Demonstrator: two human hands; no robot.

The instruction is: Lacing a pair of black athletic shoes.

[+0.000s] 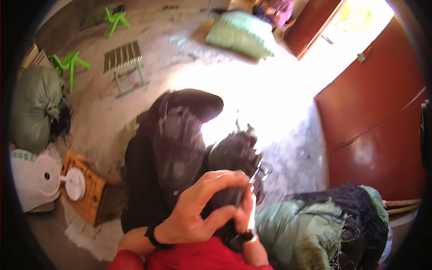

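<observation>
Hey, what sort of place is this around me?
Probably a ground-floor workroom or storeroom, perhaps in a home: a bulging pale green sack, a small stool with a striped seat, and a red-brown door beside a bright opening suggest it.

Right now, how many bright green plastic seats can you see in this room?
2: an upper seat toward the top left, and a lower seat just beyond the tied green sack at left. More could be hidden.

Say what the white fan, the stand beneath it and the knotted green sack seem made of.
Fan: likely plastic, smooth and evenly white. Stand: probably varnished wood, orange-brown, slight sheen. Sack: perhaps woven plastic, dull, creased around its knot.
</observation>
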